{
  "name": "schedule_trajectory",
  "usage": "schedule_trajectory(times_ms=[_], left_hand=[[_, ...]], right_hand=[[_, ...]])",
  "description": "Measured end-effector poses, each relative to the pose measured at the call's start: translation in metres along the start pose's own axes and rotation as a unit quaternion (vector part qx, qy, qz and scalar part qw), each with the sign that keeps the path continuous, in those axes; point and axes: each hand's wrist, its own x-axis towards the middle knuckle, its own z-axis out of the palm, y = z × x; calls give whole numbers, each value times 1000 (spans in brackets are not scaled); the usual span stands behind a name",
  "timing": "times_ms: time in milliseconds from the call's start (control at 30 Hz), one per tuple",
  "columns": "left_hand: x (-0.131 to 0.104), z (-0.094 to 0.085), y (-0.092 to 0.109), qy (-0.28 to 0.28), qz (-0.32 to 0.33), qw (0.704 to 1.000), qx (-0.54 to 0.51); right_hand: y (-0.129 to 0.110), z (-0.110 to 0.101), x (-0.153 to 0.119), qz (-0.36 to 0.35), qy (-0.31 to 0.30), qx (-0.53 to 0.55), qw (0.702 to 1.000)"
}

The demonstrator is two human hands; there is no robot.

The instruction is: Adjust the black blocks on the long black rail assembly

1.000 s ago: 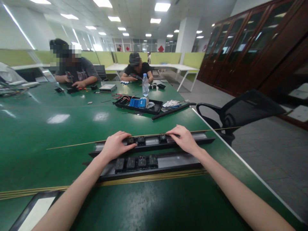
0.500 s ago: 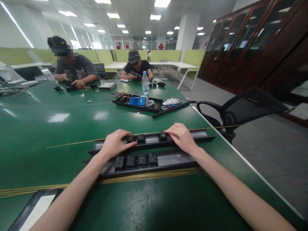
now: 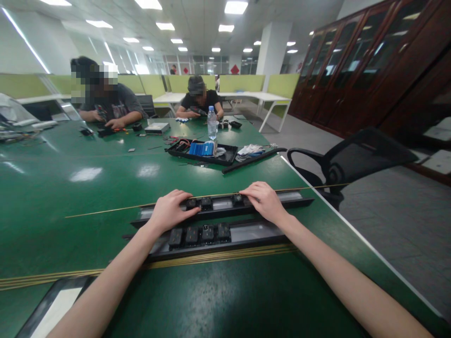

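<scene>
My left hand straddles a long black channel rail, its fingers at the far edge and its thumb at the near side beside small black square blocks. Along the rail's far edge runs a thin brass-coloured rod, sticking out past both ends. At the rod, the fingertips of my right hand are pinched together, close to another black block. Nearer to me lies a second black rail carrying several similar blocks, partly hidden by my forearms.
More brass rods lie in front of the near rail. Farther off are a black tray with a blue item, gloves, a black strip and a water bottle. Two people sit across the green table; an office chair stands right.
Both hands keep nearly the same hold and place on the rail and rod. The view has shifted very slightly.
</scene>
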Motion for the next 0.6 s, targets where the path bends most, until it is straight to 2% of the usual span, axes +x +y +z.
schedule_trajectory(times_ms=[600], left_hand=[[0,2,-1,1,8,1000,4]], right_hand=[[-1,0,0,-8,-10,-14,1000]])
